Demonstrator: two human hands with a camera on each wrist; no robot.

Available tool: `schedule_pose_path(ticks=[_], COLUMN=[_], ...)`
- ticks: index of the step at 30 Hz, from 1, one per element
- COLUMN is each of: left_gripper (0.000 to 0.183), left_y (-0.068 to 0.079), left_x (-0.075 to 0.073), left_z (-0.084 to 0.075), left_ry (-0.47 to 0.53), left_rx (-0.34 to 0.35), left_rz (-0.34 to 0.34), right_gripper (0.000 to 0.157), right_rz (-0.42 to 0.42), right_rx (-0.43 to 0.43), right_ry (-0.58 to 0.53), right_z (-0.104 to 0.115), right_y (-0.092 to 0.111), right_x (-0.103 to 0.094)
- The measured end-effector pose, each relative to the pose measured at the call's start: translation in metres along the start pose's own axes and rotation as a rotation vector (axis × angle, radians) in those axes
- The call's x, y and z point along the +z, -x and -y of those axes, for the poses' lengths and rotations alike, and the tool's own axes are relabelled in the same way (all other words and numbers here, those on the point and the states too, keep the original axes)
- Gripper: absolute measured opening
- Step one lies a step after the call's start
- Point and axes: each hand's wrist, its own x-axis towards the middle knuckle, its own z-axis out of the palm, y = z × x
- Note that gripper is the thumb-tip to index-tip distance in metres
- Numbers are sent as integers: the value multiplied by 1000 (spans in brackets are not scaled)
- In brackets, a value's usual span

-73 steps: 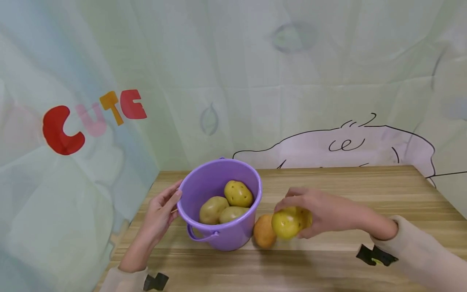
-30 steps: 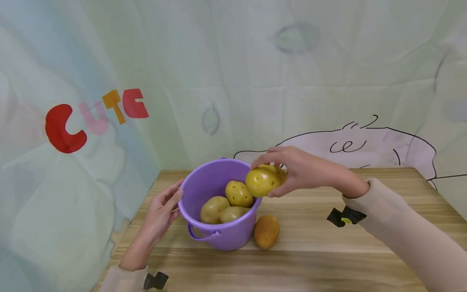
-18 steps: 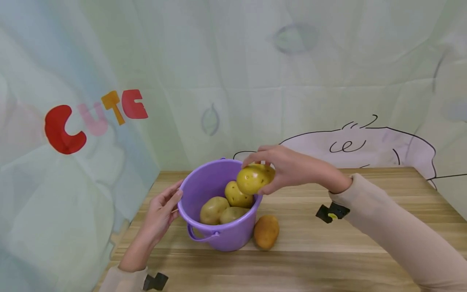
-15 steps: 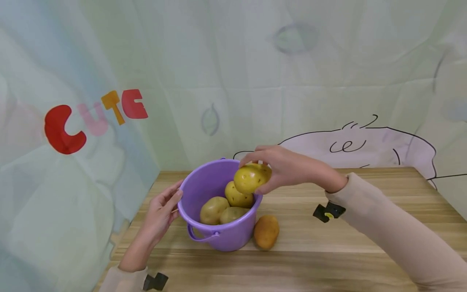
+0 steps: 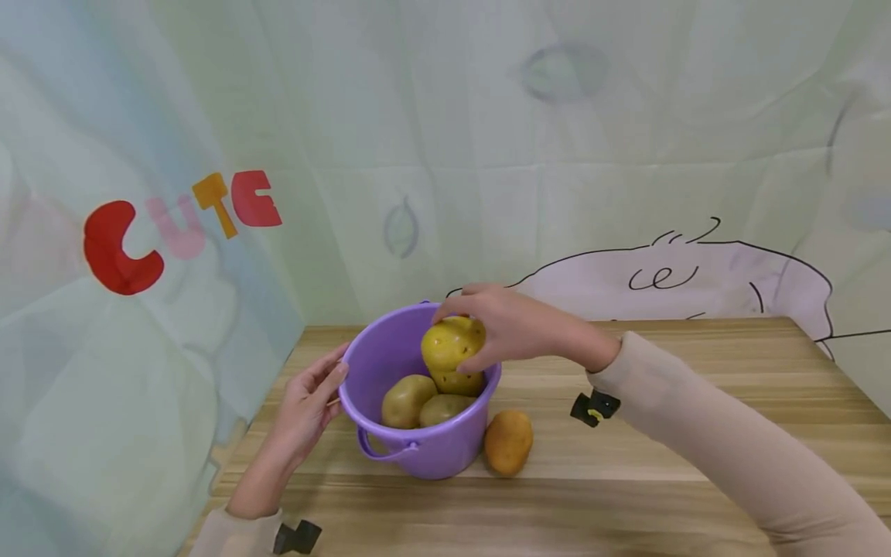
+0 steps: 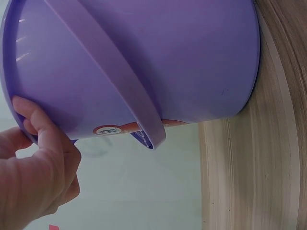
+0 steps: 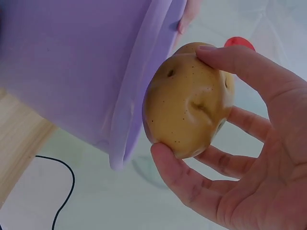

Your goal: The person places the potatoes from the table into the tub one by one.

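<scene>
My right hand grips a shiny yellow potato with dark eyes, fingers and thumb around its sides. In the right wrist view the potato is at the mouth of the purple bucket. At the left side of the bucket, my left hand pinches the rim between thumb and fingers, as the left wrist view of that hand also shows. Inside lie two duller potatoes and another yellow potato, partly hidden by the held one.
An orange-brown potato-shaped item lies on the wooden table, right beside the bucket. The bucket's handle hangs down its side. A printed cloth backdrop stands behind and to the left of the table.
My right hand has lifted the yellow potato from beside the orange-brown item and carried it left over the bucket's mouth, then lower. My left hand and the bucket have stayed put.
</scene>
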Motion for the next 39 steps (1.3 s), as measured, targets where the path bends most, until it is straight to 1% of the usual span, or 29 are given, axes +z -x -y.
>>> schedule_pose_path(ticks=[3,10,15,20,26,32,39], left_gripper=[51,51,51,51,51,51,52], left_y=[-1,-2,-2,-2,-2,-1,0], left_x=[0,0,0,1,2,1,1], left_z=[1,1,1,1,1,2,2], left_ry=[0,-1,0,-6,-7,3,15], left_rx=[-8,1,8,-2,-6,-3,-4], left_rz=[-6,-2,5,-6,-13,-15,-18], right_gripper=[53,33,31,28,28,23,22], right_rz=[1,-86,-84,-72,-78,-102,-162], right_rx=[3,-19,-7,3,20,34,71], right_ry=[6,26,15,-11,-25,-12,15], right_z=[1,2,0,-5,-8,-9,-15], right_y=[-2,-6,-2,3,8,19,32], right_x=[3,3,2,4,6,7,8])
